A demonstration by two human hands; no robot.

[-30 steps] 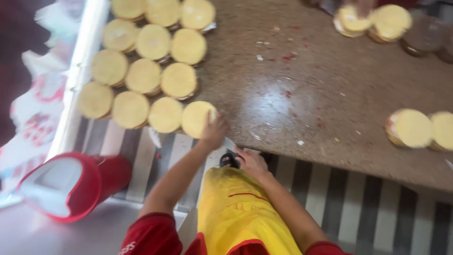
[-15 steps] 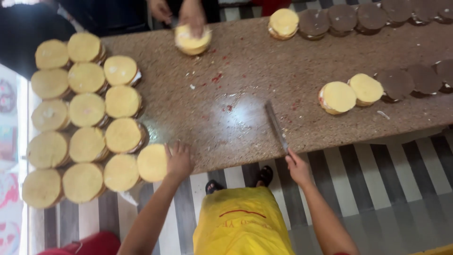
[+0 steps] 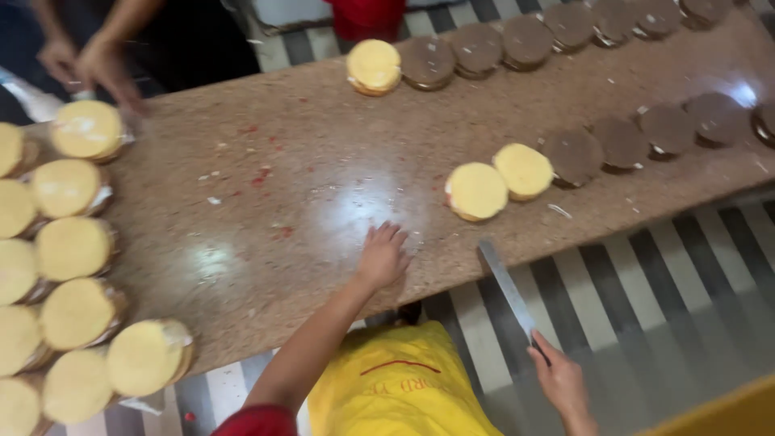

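- Long knife point(image 3: 507, 287): held in the right hand point(image 3: 560, 381), which was closed round the handle at the near end. The blade ran up and slightly left from the fist, its tip just reaching the near edge of the stone counter point(image 3: 323, 178).
- The blade's long axis pointed toward two yellow round cakes point(image 3: 500, 181) lying side by side, touching, just beyond the tip and a little to its right. The right hand was the nearer one to them.
- Left hand point(image 3: 382, 257): open, fingers spread, palm flat on bare counter near the front edge, left of the knife and the yellow pair. It held nothing.
- Beyond the pair, a row of brown round cakes point(image 3: 646, 133) ran off to the right; a second brown row point(image 3: 549, 32) lay along the far edge, with one yellow cake point(image 3: 374, 66) at its left end.
- Left side: a block of yellow rounds point(image 3: 73, 250), close-packed, several sitting on thin clear or papery wraps (no labels or print could be made out on them).
- Crumbs and small red flecks were scattered over the counter's middle.
- Far left corner: another person's hands point(image 3: 89, 64) hovered over a yellow round there; blurred, grip unclear.
- Below the counter: striped floor point(image 3: 646, 307), and the wearer's yellow apron point(image 3: 395, 383).
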